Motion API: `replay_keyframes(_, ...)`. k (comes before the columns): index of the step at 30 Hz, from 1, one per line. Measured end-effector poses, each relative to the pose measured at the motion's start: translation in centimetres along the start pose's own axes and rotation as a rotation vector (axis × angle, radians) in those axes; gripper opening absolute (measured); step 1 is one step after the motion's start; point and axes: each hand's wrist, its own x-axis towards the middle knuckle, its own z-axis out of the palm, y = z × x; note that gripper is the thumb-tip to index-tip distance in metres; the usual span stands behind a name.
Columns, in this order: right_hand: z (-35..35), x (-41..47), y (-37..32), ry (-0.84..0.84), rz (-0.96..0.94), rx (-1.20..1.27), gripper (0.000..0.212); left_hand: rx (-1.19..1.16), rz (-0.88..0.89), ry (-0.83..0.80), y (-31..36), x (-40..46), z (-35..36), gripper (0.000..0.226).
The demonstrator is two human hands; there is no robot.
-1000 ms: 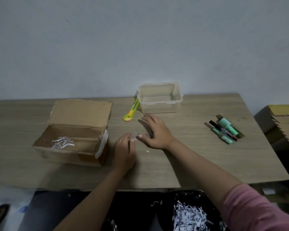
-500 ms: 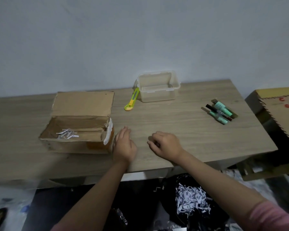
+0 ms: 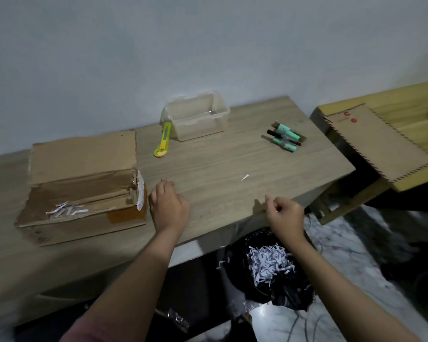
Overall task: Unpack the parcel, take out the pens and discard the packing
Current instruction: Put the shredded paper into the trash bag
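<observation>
The opened cardboard parcel (image 3: 84, 228) lies at the left of the wooden table (image 3: 220, 164), flap folded back, with a few strips of shredded paper (image 3: 64, 209) inside. Three pens (image 3: 286, 138), two mint green and one dark, lie together at the far right. My left hand (image 3: 169, 206) rests knuckles-up on the table just right of the parcel, fingers curled, nothing visible in it. My right hand (image 3: 284, 214) hovers at the table's front edge with fingertips pinched together; I cannot see anything between them. Below it stands a black bin (image 3: 235, 262) holding shredded paper (image 3: 269, 262).
A yellow-green box cutter (image 3: 164, 141) and a clear plastic container (image 3: 198, 119) sit by the wall. One white paper scrap (image 3: 245, 177) lies mid-table. A lower side table with a brown notched panel (image 3: 373, 141) stands to the right. Cables run on the floor.
My right hand has drawn back from mid-table to the front edge above the bin, fingers closing to a pinch. My left hand stayed beside the parcel. The view has tilted down and rightward.
</observation>
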Motion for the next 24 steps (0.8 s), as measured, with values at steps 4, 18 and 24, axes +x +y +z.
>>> replay_keyframes(4, -0.7, -3.5, 5.7, 0.178, 0.555, 0.092, 0.047, 0.022, 0.021, 0.005, -0.2, 0.0, 0.3, 0.038)
replay_keyframes(18, 3.1, -4.6, 15.8, -0.073, 1.046, 0.206, 0.027, 0.044, 0.054, 0.066, -0.2, 0.1, 1.4, 0.031)
replay_keyframes(24, 1.8, -5.5, 14.5, 0.165, 0.954, 0.202, 0.010, 0.052, 0.035, 0.050, 0.0, 0.0, 1.3, 0.031)
